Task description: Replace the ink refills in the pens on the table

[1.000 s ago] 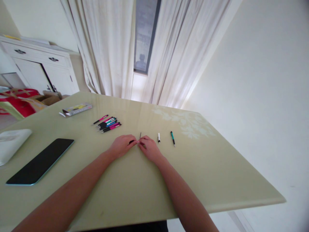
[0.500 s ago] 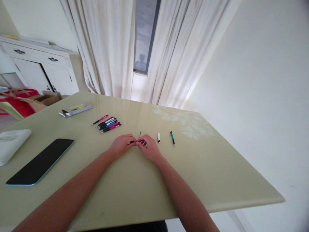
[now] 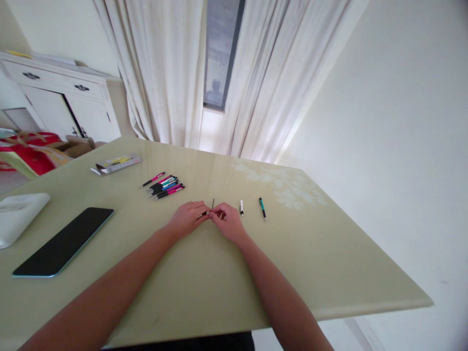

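Note:
My left hand [image 3: 187, 218] is closed on a short black pen part [image 3: 204, 213], whose dark end shows at the fingertips. The fingers of my right hand [image 3: 229, 222] are pinched right against it; what they hold is too small and covered to make out. Just beyond the fingertips a thin dark stick like a pen refill [image 3: 213, 203] points away from me. To the right of my right hand lies a white pen barrel [image 3: 242, 206] with a dark clip end. Farther right is a teal pen [image 3: 262, 208] with a black grip.
A pile of several coloured pens [image 3: 166, 187] lies beyond my left hand. Behind it is an open pen box [image 3: 119, 165]. A dark tablet-like slab [image 3: 64, 242] and a white object [image 3: 22, 217] are at the left. The table edge [image 3: 376, 312] runs along the right front.
Both hands stay together at nearly the same place, with the fingertips shifted slightly. The whole view has moved a little; the pens on the table lie as before.

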A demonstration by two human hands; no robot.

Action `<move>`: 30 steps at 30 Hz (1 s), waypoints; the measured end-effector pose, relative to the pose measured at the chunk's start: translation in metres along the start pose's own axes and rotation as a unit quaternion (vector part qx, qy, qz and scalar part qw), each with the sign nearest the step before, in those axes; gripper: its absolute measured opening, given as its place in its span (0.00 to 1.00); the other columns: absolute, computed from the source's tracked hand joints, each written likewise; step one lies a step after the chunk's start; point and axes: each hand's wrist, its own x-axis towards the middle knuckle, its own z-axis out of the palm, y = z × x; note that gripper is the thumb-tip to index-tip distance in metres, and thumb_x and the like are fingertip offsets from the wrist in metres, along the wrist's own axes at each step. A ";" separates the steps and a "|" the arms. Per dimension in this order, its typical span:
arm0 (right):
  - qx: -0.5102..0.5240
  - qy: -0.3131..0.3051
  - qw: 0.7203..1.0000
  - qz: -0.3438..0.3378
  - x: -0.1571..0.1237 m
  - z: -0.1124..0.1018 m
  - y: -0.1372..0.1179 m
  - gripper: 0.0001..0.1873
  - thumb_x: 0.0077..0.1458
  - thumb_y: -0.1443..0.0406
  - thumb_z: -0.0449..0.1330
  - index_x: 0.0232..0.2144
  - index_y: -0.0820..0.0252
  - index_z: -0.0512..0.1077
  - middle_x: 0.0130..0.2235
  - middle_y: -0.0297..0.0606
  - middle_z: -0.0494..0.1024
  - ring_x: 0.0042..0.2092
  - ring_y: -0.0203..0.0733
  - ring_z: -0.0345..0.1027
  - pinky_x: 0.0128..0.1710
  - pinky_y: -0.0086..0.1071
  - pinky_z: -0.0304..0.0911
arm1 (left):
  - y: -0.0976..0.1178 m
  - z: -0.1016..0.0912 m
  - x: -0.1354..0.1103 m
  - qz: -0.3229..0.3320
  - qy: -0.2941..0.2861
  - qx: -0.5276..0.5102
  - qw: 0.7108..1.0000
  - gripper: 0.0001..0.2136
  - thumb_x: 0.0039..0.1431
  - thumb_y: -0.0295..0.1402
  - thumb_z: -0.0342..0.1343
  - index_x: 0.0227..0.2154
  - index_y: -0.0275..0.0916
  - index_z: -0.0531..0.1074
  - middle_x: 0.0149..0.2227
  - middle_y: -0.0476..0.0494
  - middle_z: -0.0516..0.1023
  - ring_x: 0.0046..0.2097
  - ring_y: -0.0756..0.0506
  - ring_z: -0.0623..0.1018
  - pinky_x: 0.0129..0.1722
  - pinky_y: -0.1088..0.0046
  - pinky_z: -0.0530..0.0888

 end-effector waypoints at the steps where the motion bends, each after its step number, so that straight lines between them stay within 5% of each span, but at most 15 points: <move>1: 0.001 0.009 1.000 0.002 0.000 -0.001 0.001 0.05 0.59 0.64 0.62 0.31 0.60 0.74 0.30 0.33 0.75 0.30 0.35 0.67 0.31 0.28 0.62 | 0.001 0.000 0.000 -0.004 0.007 -0.010 1.000 0.17 0.73 0.44 0.45 0.43 0.42 0.77 0.39 0.43 0.79 0.42 0.43 0.77 0.44 0.67 0.70; 9: -0.123 0.078 0.989 0.025 0.003 -0.005 0.012 0.03 0.58 0.66 0.62 0.31 0.59 0.72 0.34 0.35 0.75 0.32 0.36 0.66 0.35 0.30 0.61 | 0.001 0.001 0.001 -0.039 -0.007 -0.032 0.999 0.18 0.73 0.44 0.45 0.45 0.41 0.77 0.40 0.42 0.77 0.44 0.42 0.77 0.48 0.66 0.71; 16: -0.227 0.044 0.970 0.073 0.006 -0.003 0.017 0.04 0.60 0.65 0.62 0.33 0.58 0.73 0.37 0.36 0.76 0.34 0.37 0.66 0.37 0.30 0.59 | 0.000 0.006 0.002 -0.062 -0.059 -0.026 0.996 0.14 0.71 0.41 0.49 0.52 0.45 0.75 0.45 0.43 0.74 0.45 0.43 0.77 0.46 0.67 0.72; 22: -0.222 0.042 0.971 0.073 0.008 -0.002 0.019 0.04 0.61 0.64 0.62 0.33 0.58 0.73 0.38 0.36 0.75 0.35 0.38 0.67 0.38 0.31 0.59 | -0.001 0.006 0.001 -0.057 -0.061 -0.038 0.996 0.15 0.72 0.41 0.48 0.51 0.43 0.75 0.45 0.43 0.74 0.45 0.43 0.77 0.48 0.67 0.72; 30: -0.138 0.061 0.987 0.055 0.007 -0.005 0.018 0.05 0.62 0.64 0.62 0.35 0.60 0.74 0.38 0.35 0.75 0.31 0.34 0.66 0.38 0.31 0.61 | -0.003 0.006 0.001 -0.046 0.005 -0.076 0.996 0.16 0.73 0.37 0.44 0.51 0.39 0.75 0.43 0.40 0.72 0.46 0.42 0.75 0.52 0.64 0.72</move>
